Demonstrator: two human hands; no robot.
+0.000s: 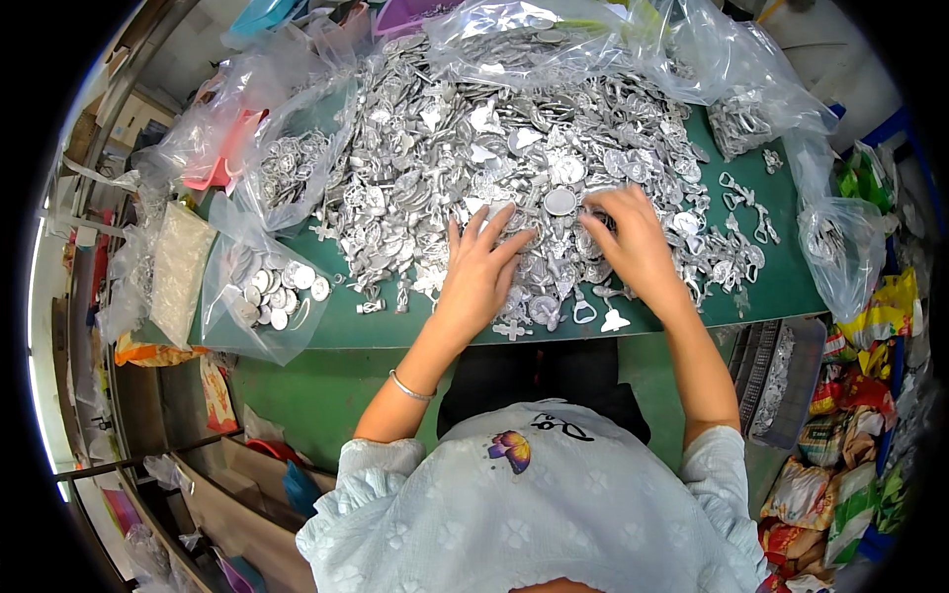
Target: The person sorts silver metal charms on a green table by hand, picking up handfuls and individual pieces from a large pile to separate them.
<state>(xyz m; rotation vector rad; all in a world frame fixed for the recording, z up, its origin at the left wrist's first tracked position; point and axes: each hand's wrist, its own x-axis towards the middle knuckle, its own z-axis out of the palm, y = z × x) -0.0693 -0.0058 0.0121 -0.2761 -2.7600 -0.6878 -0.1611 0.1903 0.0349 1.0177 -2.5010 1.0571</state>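
Note:
A large heap of small silver metal pieces (pixel 494 138) covers the green table (pixel 336 331). My left hand (pixel 481 269) lies flat on the near edge of the heap, fingers spread over the pieces. My right hand (pixel 633 242) rests on the heap to the right, fingers curled down among the pieces beside a round silver disc (pixel 560 201). Whether its fingers pinch a piece is hidden. A silver ring-shaped piece (pixel 583 312) and a bell-shaped piece (pixel 614 320) lie loose near the table's front edge between my wrists.
A clear bag of round silver discs (pixel 272 287) sits at the left; another bag of pieces (pixel 292 163) lies behind it. Crumpled clear bags (pixel 840 242) stand at the right and back. A grey tray (pixel 781 381) and colourful packets (pixel 840 474) sit below on the right.

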